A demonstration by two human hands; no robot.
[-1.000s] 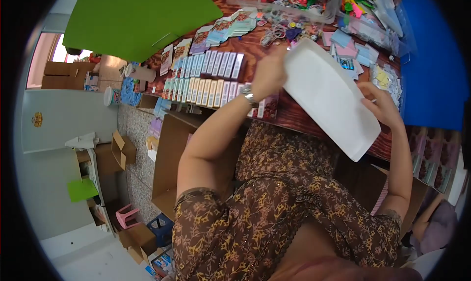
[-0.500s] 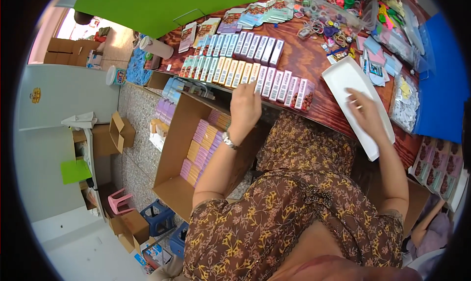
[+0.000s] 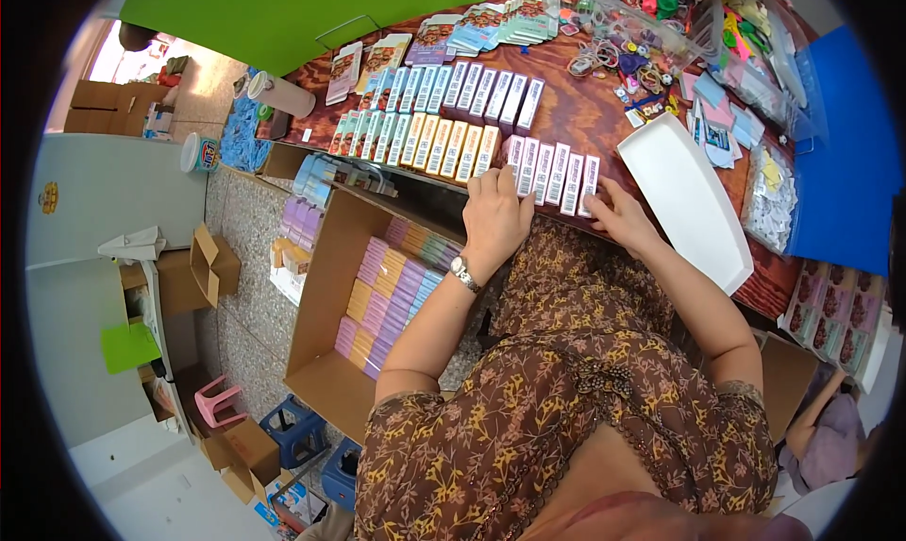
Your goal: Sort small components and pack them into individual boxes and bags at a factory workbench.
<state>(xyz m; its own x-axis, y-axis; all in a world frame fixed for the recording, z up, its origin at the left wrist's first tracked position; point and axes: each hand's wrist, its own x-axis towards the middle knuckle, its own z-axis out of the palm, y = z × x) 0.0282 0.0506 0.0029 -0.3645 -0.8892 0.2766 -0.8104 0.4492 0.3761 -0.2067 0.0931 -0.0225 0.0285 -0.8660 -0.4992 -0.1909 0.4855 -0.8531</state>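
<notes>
Slim cartons stand in two rows along the table's near edge, barcoded sides up. At the right end of the front row is a group of pink cartons [image 3: 552, 175]. My left hand [image 3: 498, 215] has its bent fingers against the group's left end, thumb along the near side. Against its right end press the fingers of my right hand [image 3: 625, 222], so the group sits between both hands. A narrow gap parts it from the orange cartons [image 3: 451, 147]. Behind stand purple cartons [image 3: 493, 94] and blue cartons [image 3: 415, 88]; green cartons [image 3: 373, 135] stand at the left.
A long white tray [image 3: 687, 201] lies right of my right hand. Flat printed cards [image 3: 477, 31] fan out at the back. Clear bins of small trinkets [image 3: 623, 55] fill the far right. Below the table's left edge, an open cardboard box [image 3: 311, 352] holds wrapped coloured packs [image 3: 382, 291].
My right hand has left the white tray and come to the pink cartons' right end. My left hand has shifted right and nearer. The pink cartons now stand apart from the orange ones.
</notes>
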